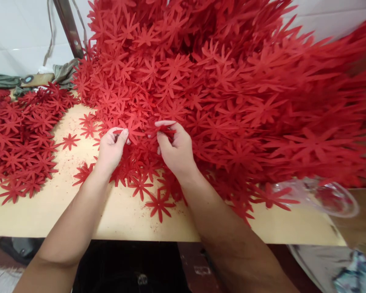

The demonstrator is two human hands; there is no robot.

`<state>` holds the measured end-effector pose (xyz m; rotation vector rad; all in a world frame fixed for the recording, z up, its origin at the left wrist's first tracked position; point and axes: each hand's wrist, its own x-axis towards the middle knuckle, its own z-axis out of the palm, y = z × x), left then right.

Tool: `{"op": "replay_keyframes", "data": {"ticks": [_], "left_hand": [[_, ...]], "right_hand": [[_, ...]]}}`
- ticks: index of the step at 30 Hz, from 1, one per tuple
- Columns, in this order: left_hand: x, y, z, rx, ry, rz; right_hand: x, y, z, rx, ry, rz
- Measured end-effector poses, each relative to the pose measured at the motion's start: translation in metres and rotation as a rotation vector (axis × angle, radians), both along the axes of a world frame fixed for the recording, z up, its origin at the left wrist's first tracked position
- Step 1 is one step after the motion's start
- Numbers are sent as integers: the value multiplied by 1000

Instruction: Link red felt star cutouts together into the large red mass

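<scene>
Both hands are over the near edge of a huge heap of red flower-shaped cutouts (171, 87), each with several narrow petals. My left hand (112, 144) pinches a red flower cutout (134, 132) by a petal between thumb and forefinger. A little to the right, my right hand (177, 148) is closed on another red flower cutout (164, 130), seen nearly edge-on between thumb and fingers. The two hands are apart, with more cutouts below them.
A smaller pile of the same cutouts (24, 138) lies at the left of the pale tabletop (64, 207). One loose cutout (70, 141) sits between the piles. A clear plastic container (338, 199) stands at the right. Grey-green cloth (64, 73) and a phone-like object (37, 79) lie at the back left.
</scene>
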<state>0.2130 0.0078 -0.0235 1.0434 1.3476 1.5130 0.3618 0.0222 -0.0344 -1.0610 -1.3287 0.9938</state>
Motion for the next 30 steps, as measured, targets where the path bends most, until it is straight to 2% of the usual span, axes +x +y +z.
{"op": "replay_keyframes", "data": {"ticks": [7,14,18,23,26,30], "left_hand": [[2,-2,-6,-35,106,-73],[9,-6,-6,40,33,-80],[10,-6,-5,9,-12,-169],[11,-7,-4,12,-45,-194],[9,-7,-4,18,-53,-192],[1,-3,-5,45,-79,-78]], "right_hand": [[-3,-1,1,-39,-72,156],[-4,-3,7,-57,13,212],[-4,-3,6,-27,-7,234],[-4,-6,12,-104,27,342],[-1,-6,16,-93,23,303],[9,5,14,-113,98,92]]}}
